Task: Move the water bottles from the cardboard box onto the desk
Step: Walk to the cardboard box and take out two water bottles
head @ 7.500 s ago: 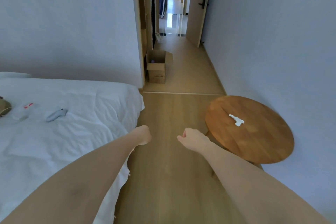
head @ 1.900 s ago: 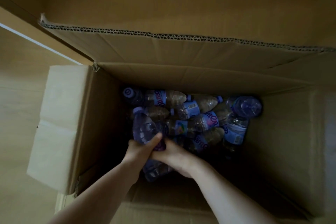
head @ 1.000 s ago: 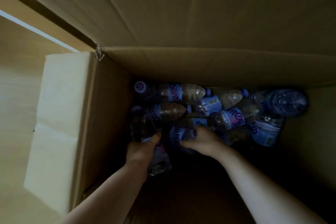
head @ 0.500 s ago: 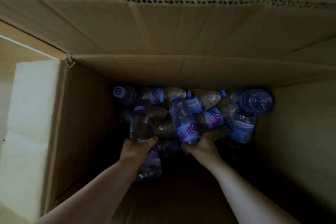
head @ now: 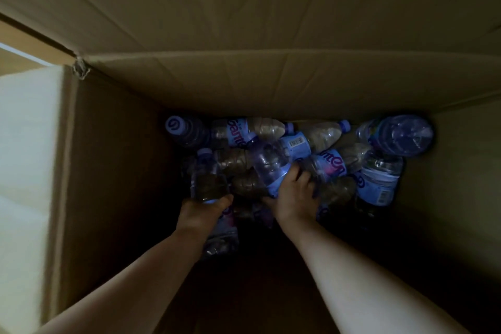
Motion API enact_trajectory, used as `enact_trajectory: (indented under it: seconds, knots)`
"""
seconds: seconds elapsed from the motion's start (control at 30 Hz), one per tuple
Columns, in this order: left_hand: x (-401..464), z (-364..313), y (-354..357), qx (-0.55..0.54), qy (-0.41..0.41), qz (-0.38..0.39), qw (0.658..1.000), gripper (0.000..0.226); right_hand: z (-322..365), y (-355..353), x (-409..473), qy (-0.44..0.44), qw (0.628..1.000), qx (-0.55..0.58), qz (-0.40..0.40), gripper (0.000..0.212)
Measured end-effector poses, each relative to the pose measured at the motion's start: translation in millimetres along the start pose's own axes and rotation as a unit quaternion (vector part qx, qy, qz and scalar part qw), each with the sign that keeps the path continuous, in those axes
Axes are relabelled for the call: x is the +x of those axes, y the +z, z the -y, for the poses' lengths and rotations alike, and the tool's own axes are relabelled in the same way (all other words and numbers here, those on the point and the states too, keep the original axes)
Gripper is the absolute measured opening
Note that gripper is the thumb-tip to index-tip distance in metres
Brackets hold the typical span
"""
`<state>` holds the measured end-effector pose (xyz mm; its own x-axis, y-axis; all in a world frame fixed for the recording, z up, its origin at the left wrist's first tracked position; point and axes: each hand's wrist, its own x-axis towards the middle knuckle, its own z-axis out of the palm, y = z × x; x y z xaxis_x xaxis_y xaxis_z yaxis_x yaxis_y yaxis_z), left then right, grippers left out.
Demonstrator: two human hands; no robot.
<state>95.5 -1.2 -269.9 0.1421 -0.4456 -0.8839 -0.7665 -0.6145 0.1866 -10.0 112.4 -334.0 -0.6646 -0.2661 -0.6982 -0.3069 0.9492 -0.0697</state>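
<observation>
Dim, shadowed cardboard box [head: 244,84] interior; daylight brightens its left flap.

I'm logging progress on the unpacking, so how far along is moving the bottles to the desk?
Nothing shows as delivered; no desk is in view. In hand: the left hand grips one bottle, the right hand another bottle. Left: a pile of bottles remains inside the cardboard box.
</observation>
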Motion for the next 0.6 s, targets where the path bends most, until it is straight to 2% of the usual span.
enact_trajectory:
  seconds: [0.1,0.23,0.37,0.5,0.57,0.6]
  knots:
    - [1.8,2.0,1.2,-0.006,0.006,0.009,1.000,0.038,-13.8,-12.2,16.5,-0.010,0.997,0.065,0.028,0.092]
    - [-9.9,-0.3,-3.3,0.001,0.014,0.011,1.000,0.037,-19.4,-30.8,9.0,-0.004,0.978,0.170,0.119,0.080]
    - [-36.4,-7.5,-15.8,0.023,0.040,0.024,0.999,0.036,-13.1,-40.2,-34.0,0.053,0.912,0.376,0.153,0.067]
    - [-73.3,-20.8,-37.2,0.063,0.075,0.030,0.995,0.055,2.4,-71.1,-73.7,0.072,0.837,0.505,0.195,0.070]
    - [-95.0,-28.2,-50.8,0.055,0.099,0.034,0.993,0.049,8.0,-93.2,-93.4,0.057,0.815,0.536,0.214,0.083]
    - [-106.3,-31.0,-57.9,0.049,0.108,0.039,0.992,0.046,10.2,-104.7,-102.7,0.050,0.816,0.532,0.222,0.091]
